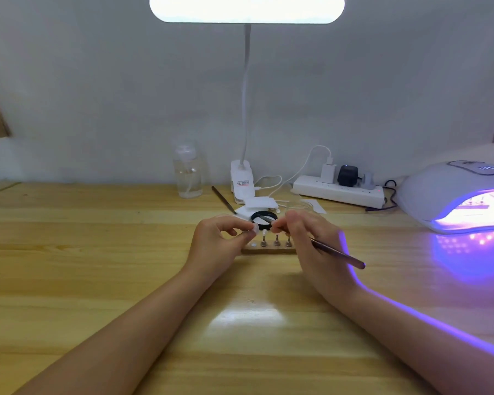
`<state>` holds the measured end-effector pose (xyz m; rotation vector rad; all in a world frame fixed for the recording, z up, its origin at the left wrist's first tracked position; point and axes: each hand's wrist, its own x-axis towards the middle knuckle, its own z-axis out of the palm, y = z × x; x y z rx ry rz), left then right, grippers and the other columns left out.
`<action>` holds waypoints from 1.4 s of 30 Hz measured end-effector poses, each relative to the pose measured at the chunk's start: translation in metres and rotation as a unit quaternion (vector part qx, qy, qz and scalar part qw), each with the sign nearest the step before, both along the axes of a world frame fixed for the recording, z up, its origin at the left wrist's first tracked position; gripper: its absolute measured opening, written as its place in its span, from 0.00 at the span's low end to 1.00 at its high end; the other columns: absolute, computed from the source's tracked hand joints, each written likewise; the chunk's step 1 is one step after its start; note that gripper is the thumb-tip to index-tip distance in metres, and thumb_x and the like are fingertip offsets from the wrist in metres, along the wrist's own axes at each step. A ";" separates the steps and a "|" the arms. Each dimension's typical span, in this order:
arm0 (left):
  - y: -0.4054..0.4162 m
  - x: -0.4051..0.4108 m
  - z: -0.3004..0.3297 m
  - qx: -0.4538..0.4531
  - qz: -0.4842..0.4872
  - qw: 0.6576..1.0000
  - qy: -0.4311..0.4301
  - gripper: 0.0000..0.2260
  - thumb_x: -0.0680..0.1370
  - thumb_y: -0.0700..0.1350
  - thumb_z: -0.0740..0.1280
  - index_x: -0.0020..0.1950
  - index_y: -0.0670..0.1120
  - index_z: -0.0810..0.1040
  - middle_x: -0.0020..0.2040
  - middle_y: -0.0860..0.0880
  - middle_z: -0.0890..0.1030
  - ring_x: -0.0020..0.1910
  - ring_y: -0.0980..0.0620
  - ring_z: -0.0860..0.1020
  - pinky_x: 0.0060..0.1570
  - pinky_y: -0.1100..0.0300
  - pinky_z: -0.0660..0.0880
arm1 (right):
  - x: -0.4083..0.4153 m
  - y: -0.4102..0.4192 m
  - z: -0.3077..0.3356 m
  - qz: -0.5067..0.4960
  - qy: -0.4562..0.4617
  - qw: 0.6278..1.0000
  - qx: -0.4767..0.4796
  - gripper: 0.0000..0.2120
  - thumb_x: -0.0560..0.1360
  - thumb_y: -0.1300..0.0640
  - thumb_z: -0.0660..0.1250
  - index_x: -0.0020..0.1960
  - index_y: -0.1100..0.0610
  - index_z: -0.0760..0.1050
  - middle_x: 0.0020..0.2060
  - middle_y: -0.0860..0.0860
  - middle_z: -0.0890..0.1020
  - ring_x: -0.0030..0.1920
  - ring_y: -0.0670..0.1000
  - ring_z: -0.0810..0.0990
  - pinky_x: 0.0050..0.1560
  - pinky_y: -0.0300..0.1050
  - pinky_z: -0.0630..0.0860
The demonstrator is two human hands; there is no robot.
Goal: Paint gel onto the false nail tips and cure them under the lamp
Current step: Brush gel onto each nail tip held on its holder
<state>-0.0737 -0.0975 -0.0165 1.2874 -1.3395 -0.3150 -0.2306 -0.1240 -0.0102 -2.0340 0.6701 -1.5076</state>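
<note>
My left hand point(220, 238) pinches a small clear false nail tip point(255, 230) on its stand, lifted just above the wooden holder base point(268, 250). Three small metal stands point(276, 241) remain upright on that base. My right hand point(303, 238) grips a thin dark gel brush point(338, 253), its bristle end pointing left toward the held tip over an open black gel pot point(264, 217). At the right edge the white curing lamp point(451, 192) glows purple, with something pale inside its opening.
A white desk lamp clip base point(241, 181) stands behind the work spot, with a clear pump bottle point(187, 172) to its left. A second brush point(223, 199) lies nearby. A white power strip point(338, 192) with plugs and cables runs along the wall.
</note>
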 end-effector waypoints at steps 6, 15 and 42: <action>0.000 -0.002 0.001 -0.003 0.002 1.000 0.013 0.11 0.67 0.34 0.73 0.37 0.51 0.81 0.35 0.56 0.80 0.32 0.65 0.74 0.36 0.75 0.70 | 0.001 0.002 -0.003 0.016 -0.033 0.999 0.020 0.16 0.77 0.47 0.61 0.34 0.48 0.79 0.30 0.44 0.82 0.33 0.41 0.80 0.39 0.35 0.75; 0.001 -0.001 0.001 -0.004 -0.012 0.999 0.046 0.12 0.67 0.34 0.74 0.35 0.52 0.81 0.35 0.57 0.81 0.33 0.66 0.78 0.38 0.74 0.72 | 0.000 0.003 -0.003 0.033 -0.021 0.999 0.037 0.16 0.76 0.47 0.59 0.34 0.50 0.79 0.29 0.45 0.82 0.32 0.40 0.79 0.37 0.29 0.71; 0.003 -0.001 0.002 0.024 -0.013 0.998 0.064 0.11 0.68 0.36 0.73 0.34 0.53 0.82 0.33 0.57 0.82 0.34 0.64 0.79 0.35 0.74 0.72 | 0.000 0.002 -0.001 -0.009 0.026 1.000 0.007 0.12 0.76 0.49 0.57 0.39 0.47 0.77 0.37 0.41 0.81 0.41 0.37 0.77 0.43 0.29 0.70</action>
